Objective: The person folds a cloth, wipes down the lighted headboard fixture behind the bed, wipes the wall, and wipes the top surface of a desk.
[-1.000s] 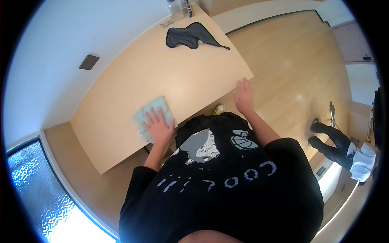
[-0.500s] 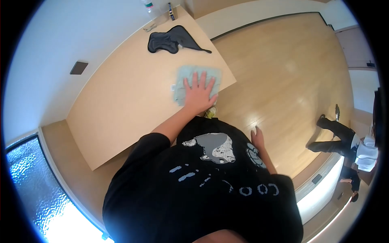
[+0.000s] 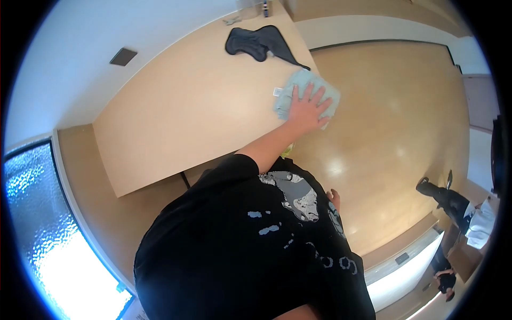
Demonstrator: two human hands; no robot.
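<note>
My left hand (image 3: 306, 109) lies flat with fingers spread on a pale green cloth (image 3: 284, 110). The cloth has a small white tag at its left side. It sits at the right end of the light wood table (image 3: 186, 106), covering the corner and reaching past the edge. Just beyond the cloth is a dark grey, curved fabric piece (image 3: 250, 44) with a narrow tail; the tail's tip is by the cloth's top. My right hand (image 3: 334, 198) hangs low beside my black shirt, its fingers loosely apart and partly hidden, with nothing visible in them.
A clear container (image 3: 248, 8) and a small dark-and-yellow item (image 3: 265, 8) stand at the table's far end. A white wall runs along its left side. To the right, wooden floor (image 3: 384, 106) stretches towards a person in dark trousers (image 3: 450, 200); another person (image 3: 445, 280) is farther back.
My left hand and the cloth have slid towards the table's right corner, and the cloth now overhangs the edge. The view has turned; my right hand shows less beside the shirt.
</note>
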